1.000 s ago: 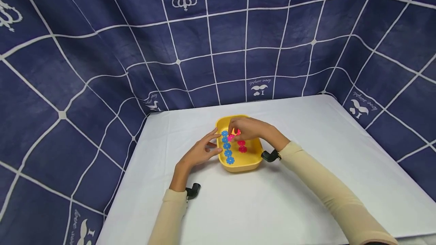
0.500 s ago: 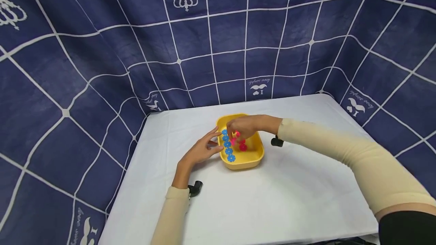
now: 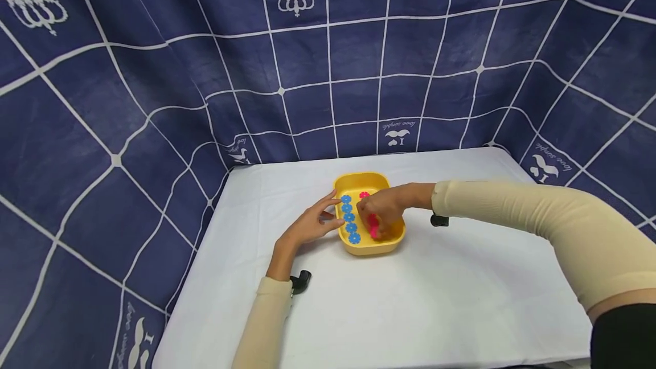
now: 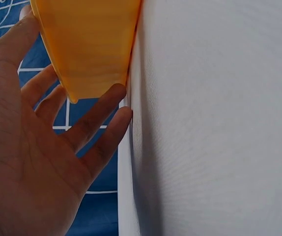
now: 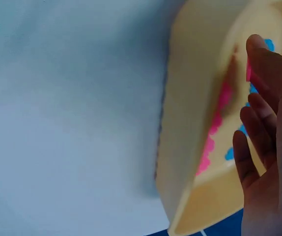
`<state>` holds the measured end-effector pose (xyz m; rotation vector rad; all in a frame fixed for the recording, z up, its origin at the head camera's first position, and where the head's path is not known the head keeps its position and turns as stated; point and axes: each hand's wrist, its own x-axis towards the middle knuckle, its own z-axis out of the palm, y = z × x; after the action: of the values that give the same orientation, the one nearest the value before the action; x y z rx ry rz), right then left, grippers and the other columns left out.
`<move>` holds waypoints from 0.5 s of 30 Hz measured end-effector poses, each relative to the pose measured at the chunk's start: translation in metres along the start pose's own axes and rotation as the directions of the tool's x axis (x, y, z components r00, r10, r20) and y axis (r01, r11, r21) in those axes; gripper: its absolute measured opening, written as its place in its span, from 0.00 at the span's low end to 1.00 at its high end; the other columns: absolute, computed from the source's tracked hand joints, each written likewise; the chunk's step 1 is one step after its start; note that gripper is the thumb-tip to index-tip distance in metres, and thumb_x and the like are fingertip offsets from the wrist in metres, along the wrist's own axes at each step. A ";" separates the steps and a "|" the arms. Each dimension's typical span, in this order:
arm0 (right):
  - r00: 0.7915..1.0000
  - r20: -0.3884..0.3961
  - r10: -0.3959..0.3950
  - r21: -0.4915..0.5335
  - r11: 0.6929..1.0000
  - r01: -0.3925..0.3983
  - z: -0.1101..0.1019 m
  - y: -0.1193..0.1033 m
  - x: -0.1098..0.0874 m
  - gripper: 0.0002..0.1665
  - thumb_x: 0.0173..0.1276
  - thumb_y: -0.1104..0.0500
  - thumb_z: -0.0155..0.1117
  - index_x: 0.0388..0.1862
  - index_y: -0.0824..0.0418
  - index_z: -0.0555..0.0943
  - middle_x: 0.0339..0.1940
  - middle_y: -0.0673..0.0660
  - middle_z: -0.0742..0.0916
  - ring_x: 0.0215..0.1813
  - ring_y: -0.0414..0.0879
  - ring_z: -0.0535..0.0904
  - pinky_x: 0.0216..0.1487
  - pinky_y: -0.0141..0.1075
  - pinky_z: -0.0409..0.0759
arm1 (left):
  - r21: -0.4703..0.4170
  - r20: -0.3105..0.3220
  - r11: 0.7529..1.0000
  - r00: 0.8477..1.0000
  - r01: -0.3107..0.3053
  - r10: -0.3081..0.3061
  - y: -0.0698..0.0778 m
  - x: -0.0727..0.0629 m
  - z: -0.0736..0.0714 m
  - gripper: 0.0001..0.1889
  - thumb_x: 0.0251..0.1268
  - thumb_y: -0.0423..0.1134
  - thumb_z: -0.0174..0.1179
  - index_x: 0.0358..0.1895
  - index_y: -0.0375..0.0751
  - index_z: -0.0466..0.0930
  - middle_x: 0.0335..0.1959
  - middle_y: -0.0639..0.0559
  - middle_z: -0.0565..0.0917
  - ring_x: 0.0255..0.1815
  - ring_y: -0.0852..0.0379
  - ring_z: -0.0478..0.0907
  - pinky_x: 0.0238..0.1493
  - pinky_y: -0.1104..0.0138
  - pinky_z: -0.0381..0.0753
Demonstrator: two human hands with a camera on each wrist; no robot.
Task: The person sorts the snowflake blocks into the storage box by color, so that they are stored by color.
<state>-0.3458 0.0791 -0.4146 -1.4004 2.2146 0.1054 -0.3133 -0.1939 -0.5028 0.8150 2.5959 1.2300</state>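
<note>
A yellow tray (image 3: 372,250) sits on the white table. Along its left side runs a column of several blue flower-shaped pieces (image 3: 351,217). My right hand (image 3: 388,208) is inside the tray, pinching a pink flower-shaped piece (image 5: 249,70) between thumb and finger near the front end. Other pink flower pieces (image 5: 214,122) lie in a row along the tray's right side; in the head view my hand covers most of them. My left hand (image 3: 310,225) rests against the tray's left wall with fingers spread, thumb at the rim and lower fingertips by the tray's base.
White cloth (image 3: 410,300) covers the table around the tray. A dark blue curtain with white grid lines (image 3: 353,95) hangs behind the table and at both sides. A small black wrist camera (image 3: 301,282) is strapped to the left wrist.
My right hand has moved toward the tray's near right part, carrying the pink flower piece, and its forearm has swung outward. My left hand stays at the tray's left side.
</note>
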 end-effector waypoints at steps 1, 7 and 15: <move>1.000 0.002 -0.010 -0.018 1.000 0.011 0.004 0.001 0.000 0.10 0.69 0.46 0.78 0.44 0.47 0.90 0.53 0.46 0.80 0.55 0.43 0.79 0.58 0.33 0.82 | 0.000 0.001 1.000 1.000 0.001 -0.001 0.001 0.001 0.001 0.40 0.75 0.60 0.67 0.83 0.48 0.68 0.90 0.60 0.53 0.63 0.53 0.84 0.65 0.54 0.84; 0.995 -0.026 -0.093 -0.162 0.983 0.088 0.019 0.005 0.001 0.12 0.67 0.46 0.80 0.42 0.49 0.88 0.52 0.45 0.80 0.55 0.40 0.77 0.59 0.31 0.81 | -0.008 -0.005 1.000 1.000 0.010 -0.010 0.005 0.003 0.004 0.40 0.74 0.60 0.67 0.82 0.48 0.69 0.90 0.61 0.54 0.64 0.52 0.84 0.64 0.52 0.84; 0.990 -0.084 -0.114 -0.219 0.971 0.094 0.024 0.010 0.003 0.17 0.66 0.44 0.81 0.46 0.50 0.87 0.55 0.48 0.81 0.56 0.43 0.78 0.61 0.34 0.83 | 0.014 0.002 1.000 1.000 0.021 -0.021 0.007 0.003 0.001 0.39 0.75 0.60 0.67 0.83 0.49 0.68 0.90 0.63 0.53 0.64 0.54 0.84 0.64 0.52 0.84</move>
<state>-0.3461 0.0893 -0.4383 -1.6670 2.2560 0.2517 -0.3127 -0.1875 -0.4982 0.7889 2.6069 1.2064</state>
